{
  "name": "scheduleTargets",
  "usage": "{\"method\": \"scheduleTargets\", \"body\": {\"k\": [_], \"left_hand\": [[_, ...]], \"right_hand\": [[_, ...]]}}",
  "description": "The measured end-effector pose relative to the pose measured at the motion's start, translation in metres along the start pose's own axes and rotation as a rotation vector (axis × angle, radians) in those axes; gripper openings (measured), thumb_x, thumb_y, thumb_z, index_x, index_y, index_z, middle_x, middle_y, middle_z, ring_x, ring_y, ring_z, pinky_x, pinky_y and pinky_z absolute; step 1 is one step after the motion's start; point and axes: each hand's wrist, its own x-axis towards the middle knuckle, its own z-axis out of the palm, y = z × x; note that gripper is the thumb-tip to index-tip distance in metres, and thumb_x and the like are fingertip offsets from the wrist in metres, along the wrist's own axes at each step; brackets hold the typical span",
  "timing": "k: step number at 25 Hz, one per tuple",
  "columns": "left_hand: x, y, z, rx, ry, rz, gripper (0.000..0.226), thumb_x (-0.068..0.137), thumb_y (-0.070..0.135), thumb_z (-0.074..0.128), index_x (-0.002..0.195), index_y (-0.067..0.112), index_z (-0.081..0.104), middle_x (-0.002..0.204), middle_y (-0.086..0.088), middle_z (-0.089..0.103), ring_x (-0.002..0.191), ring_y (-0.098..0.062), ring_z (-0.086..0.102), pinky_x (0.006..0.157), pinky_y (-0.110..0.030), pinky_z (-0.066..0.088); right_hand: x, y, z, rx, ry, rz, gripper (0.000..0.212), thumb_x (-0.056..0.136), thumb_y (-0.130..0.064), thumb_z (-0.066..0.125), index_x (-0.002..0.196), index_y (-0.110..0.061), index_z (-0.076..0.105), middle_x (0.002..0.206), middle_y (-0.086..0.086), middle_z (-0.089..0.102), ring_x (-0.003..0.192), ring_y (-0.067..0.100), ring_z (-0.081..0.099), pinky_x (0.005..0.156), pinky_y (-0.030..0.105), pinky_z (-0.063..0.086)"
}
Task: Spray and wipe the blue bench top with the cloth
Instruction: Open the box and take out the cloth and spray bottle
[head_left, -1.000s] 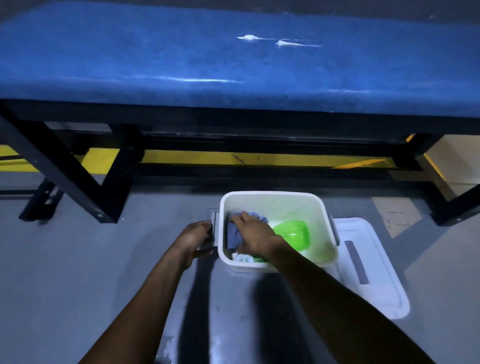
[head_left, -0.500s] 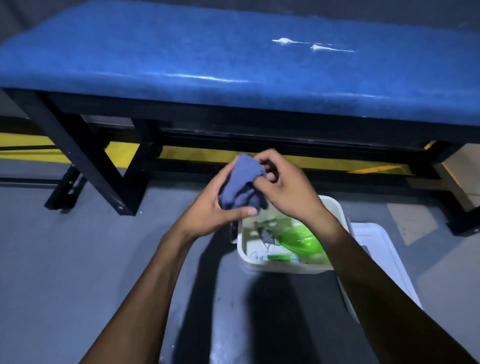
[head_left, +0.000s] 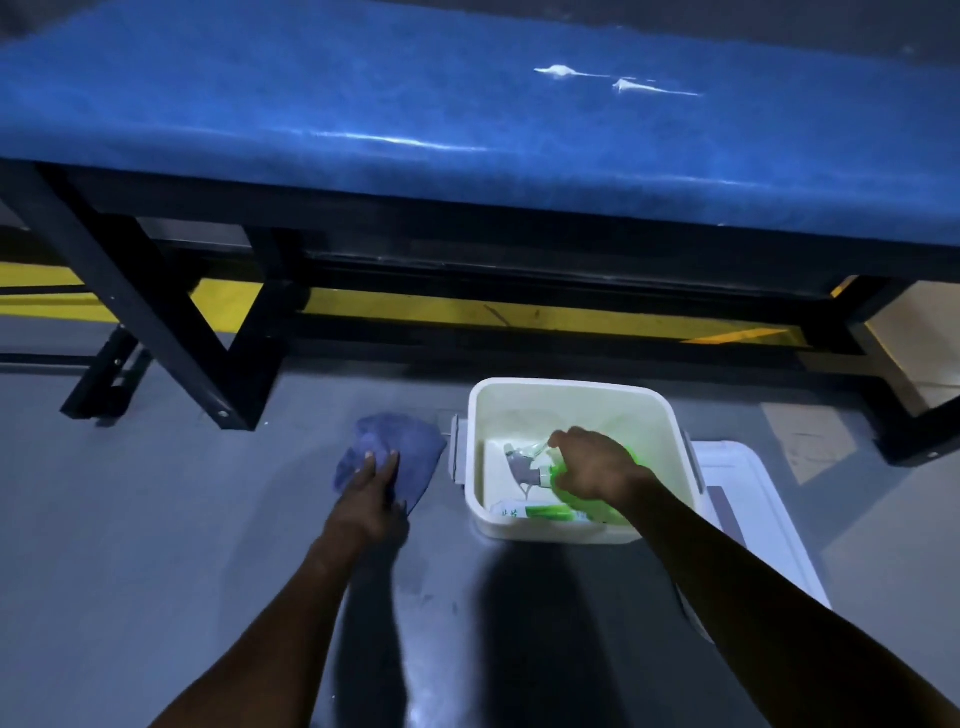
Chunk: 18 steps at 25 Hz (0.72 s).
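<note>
Cloth on the floor, bottle in the bin.
Left of the white bin (head_left: 571, 400), the left hand (head_left: 371, 499) rests with fingers straight, grip released, on the blue cloth (head_left: 410, 447) lying on the floor. Inside the bin, the right hand (head_left: 597, 470) curls its grip around the green spray bottle (head_left: 563, 480). Beyond the bin stands the blue tabletop (head_left: 363, 93).

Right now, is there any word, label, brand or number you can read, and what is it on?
Nothing legible.
White and green label on an item lying in the white bin, near wall: dark marks, too small and blurred to read.
Green spray bottle, blue bench top, cloth: no text visible.
</note>
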Motion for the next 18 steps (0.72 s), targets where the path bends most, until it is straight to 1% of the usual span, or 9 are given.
{"method": "scheduleTargets", "body": {"k": [1, 3, 4, 6, 9, 12, 14, 16, 18], "left_hand": [[-0.004, -0.002, 0.006, 0.025, -0.002, 0.036, 0.087, 0.079, 0.042, 0.045, 0.157, 0.006, 0.032, 0.161, -0.027, 0.031, 0.146, -0.042, 0.038, 0.113, -0.037, 0.036], [-0.004, 0.012, -0.006, -0.046, 0.052, 0.047, 0.079, 0.079, 0.039, 0.041, 0.151, 0.008, 0.045, 0.152, -0.024, 0.047, 0.137, -0.038, 0.050, 0.103, -0.035, 0.043], [-0.002, 0.020, -0.014, -0.110, 0.116, 0.029, 0.071, 0.081, 0.037, 0.043, 0.144, 0.008, 0.054, 0.143, -0.022, 0.058, 0.128, -0.037, 0.057, 0.098, -0.035, 0.045], [0.001, 0.032, -0.028, -0.234, 0.310, -0.008, 0.045, 0.091, 0.027, 0.052, 0.133, 0.015, 0.064, 0.132, -0.015, 0.066, 0.119, -0.035, 0.064, 0.097, -0.037, 0.048], [-0.005, 0.046, -0.053, -0.517, 0.504, -0.013, 0.029, 0.099, 0.022, 0.057, 0.127, 0.024, 0.064, 0.131, -0.007, 0.065, 0.122, -0.028, 0.062, 0.102, -0.039, 0.048], [-0.019, 0.071, -0.081, -0.743, 0.617, 0.146, 0.029, 0.101, 0.029, 0.059, 0.129, 0.022, 0.063, 0.129, 0.001, 0.066, 0.122, -0.014, 0.061, 0.102, -0.024, 0.049], [-0.034, 0.092, -0.095, -0.771, 0.607, 0.280, 0.037, 0.097, 0.036, 0.065, 0.132, 0.025, 0.061, 0.129, 0.007, 0.066, 0.122, -0.007, 0.060, 0.097, -0.017, 0.050], [-0.047, 0.109, -0.101, -0.676, 0.444, 0.402, 0.054, 0.088, 0.047, 0.074, 0.138, 0.036, 0.056, 0.137, 0.016, 0.061, 0.130, -0.003, 0.054, 0.098, -0.024, 0.050], [-0.056, 0.127, -0.107, -0.489, 0.246, 0.510, 0.085, 0.072, 0.061, 0.082, 0.146, 0.045, 0.044, 0.146, 0.023, 0.051, 0.139, 0.000, 0.044, 0.110, -0.031, 0.043]], "right_hand": [[0.004, 0.001, 0.008, -0.084, -0.023, -0.002, 0.054, 0.089, -0.028, 0.063, 0.140, -0.019, 0.047, 0.134, 0.008, 0.055, 0.123, 0.030, 0.055, 0.102, 0.040, 0.045], [0.009, 0.004, 0.019, -0.263, -0.025, -0.014, 0.055, 0.088, -0.025, 0.064, 0.140, -0.019, 0.047, 0.136, 0.008, 0.054, 0.127, 0.029, 0.051, 0.109, 0.044, 0.038], [0.011, 0.006, 0.024, -0.337, -0.022, -0.015, 0.055, 0.088, -0.024, 0.065, 0.140, -0.019, 0.047, 0.139, 0.007, 0.052, 0.130, 0.029, 0.049, 0.113, 0.047, 0.033], [0.011, 0.006, 0.027, -0.436, -0.011, -0.042, 0.057, 0.088, -0.025, 0.068, 0.141, -0.019, 0.046, 0.144, 0.008, 0.045, 0.132, 0.030, 0.046, 0.115, 0.051, 0.028], [-0.002, 0.004, 0.011, -0.408, 0.092, -0.125, 0.058, 0.086, -0.028, 0.068, 0.138, -0.018, 0.045, 0.141, 0.011, 0.042, 0.123, 0.034, 0.051, 0.100, 0.046, 0.041], [-0.026, 0.007, -0.020, -0.151, 0.272, -0.183, 0.043, 0.088, -0.029, 0.064, 0.127, -0.016, 0.049, 0.124, 0.008, 0.046, 0.105, 0.033, 0.059, 0.078, 0.040, 0.048], [-0.049, 0.009, -0.039, 0.050, 0.387, -0.190, 0.036, 0.090, -0.033, 0.063, 0.122, -0.021, 0.051, 0.117, 0.003, 0.047, 0.098, 0.030, 0.061, 0.072, 0.039, 0.048], [-0.072, 0.004, -0.064, 0.251, 0.547, -0.182, 0.032, 0.089, -0.038, 0.066, 0.116, -0.025, 0.055, 0.111, -0.001, 0.049, 0.094, 0.027, 0.062, 0.074, 0.040, 0.050], [-0.090, -0.016, -0.098, 0.455, 0.694, -0.223, 0.030, 0.084, -0.041, 0.069, 0.108, -0.026, 0.059, 0.103, -0.004, 0.052, 0.092, 0.021, 0.062, 0.079, 0.042, 0.052]]}}
